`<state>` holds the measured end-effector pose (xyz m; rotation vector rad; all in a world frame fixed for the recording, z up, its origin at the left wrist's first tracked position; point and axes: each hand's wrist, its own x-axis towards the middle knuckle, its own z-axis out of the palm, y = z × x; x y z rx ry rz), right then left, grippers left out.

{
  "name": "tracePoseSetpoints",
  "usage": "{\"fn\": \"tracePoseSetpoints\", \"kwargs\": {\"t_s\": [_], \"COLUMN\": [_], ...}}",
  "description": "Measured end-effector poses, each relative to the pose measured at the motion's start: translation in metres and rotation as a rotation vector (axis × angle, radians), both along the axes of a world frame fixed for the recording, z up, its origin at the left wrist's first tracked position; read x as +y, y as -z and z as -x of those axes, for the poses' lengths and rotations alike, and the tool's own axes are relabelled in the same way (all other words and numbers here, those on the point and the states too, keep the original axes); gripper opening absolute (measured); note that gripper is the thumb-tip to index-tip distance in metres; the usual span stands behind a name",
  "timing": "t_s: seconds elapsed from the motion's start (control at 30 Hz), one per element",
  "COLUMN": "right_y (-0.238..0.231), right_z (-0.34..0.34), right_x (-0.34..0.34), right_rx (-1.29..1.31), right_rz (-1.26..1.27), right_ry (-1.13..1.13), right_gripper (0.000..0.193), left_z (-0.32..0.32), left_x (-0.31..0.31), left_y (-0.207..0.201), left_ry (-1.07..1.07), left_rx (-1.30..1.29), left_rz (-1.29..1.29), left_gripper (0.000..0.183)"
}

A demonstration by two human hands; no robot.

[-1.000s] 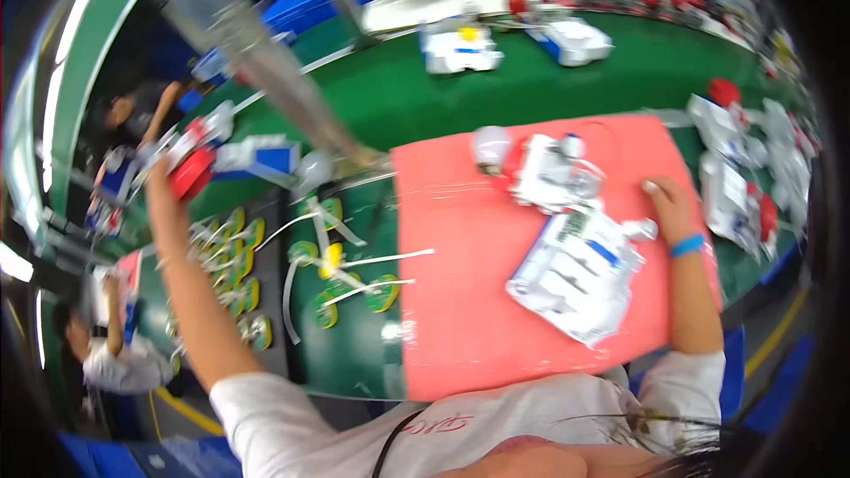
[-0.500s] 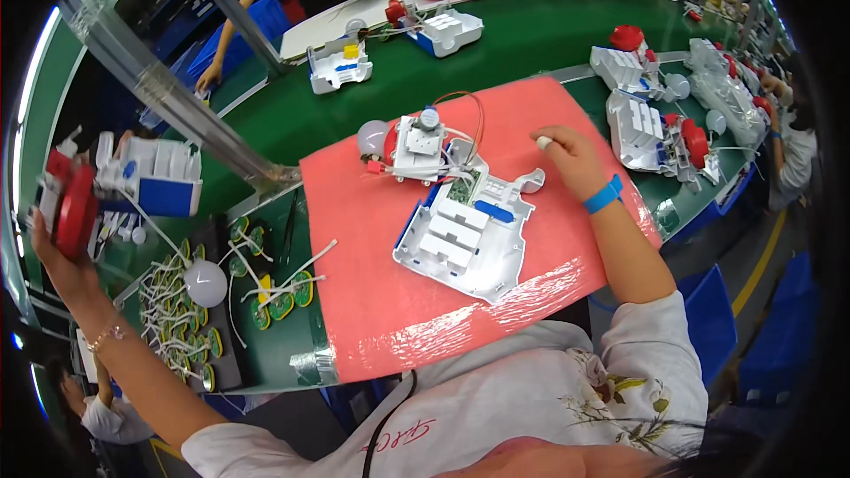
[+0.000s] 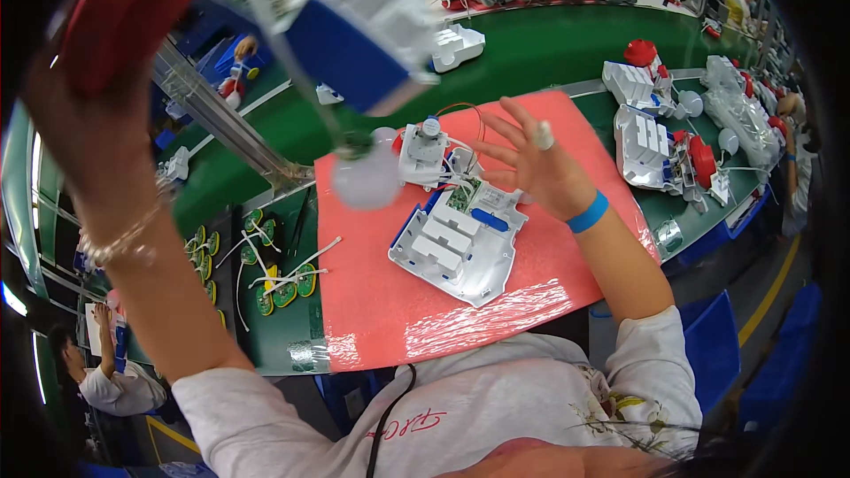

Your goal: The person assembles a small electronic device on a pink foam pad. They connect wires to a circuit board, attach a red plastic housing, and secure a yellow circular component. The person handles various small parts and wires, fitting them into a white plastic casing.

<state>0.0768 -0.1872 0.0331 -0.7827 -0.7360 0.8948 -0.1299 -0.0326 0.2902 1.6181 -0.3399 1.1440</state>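
Note:
Raised at the upper left, my left hand point(image 3: 88, 124) grips the red round part point(image 3: 133, 13) of an electrical device assembly. From that part extends a white and blue housing point(image 3: 354, 35), blurred by motion. A white bulb point(image 3: 365, 179) dangles on a wire below it, over the mat's left edge. My right hand point(image 3: 544, 164) is open with fingers spread, above the far side of an open white housing half point(image 3: 460, 252). This housing lies on the pink mat point(image 3: 372, 301), with a circuit board, wires and a white motor-like unit point(image 3: 423, 150) attached at its far end.
Green circuit boards with white wires point(image 3: 283, 288) lie on the bench left of the mat. More red and white assemblies point(image 3: 668, 155) sit at the right beside a clear plastic bag point(image 3: 739, 106). A green conveyor point(image 3: 531, 44) runs behind. A metal post point(image 3: 221, 119) stands at the far left.
My left hand has lifted the assembly from the left side and swung it up and right, its bulb moving with it. My right hand has moved left and its fingers have spread.

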Motion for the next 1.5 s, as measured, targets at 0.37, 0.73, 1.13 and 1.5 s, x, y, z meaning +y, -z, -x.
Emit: {"fn": "tracePoseSetpoints", "kwargs": {"t_s": [0.37,0.73,1.13,1.5], "right_y": [-0.001,0.039,0.051,0.012], "right_z": [-0.079,-0.090,-0.153,-0.092], "right_x": [-0.097,-0.114,-0.087,-0.087], "right_rx": [0.186,0.133,-0.737,-1.200], "right_rz": [-0.312,0.120,0.537,0.547], "right_ry": [0.302,0.579,0.848,0.695], "right_gripper": [0.060,0.054,0.052,0.031], "left_z": [-0.151,-0.233,-0.245,-0.195], "left_x": [-0.045,0.045,0.059,0.064], "left_y": [0.093,0.187,0.236,0.190], "left_ry": [0.289,0.448,0.350,0.047], "left_rx": [0.220,0.975,1.396,1.407], "left_rz": [0.225,0.182,-0.084,-0.632], "left_gripper": [0.048,0.049,0.053,0.074]}}
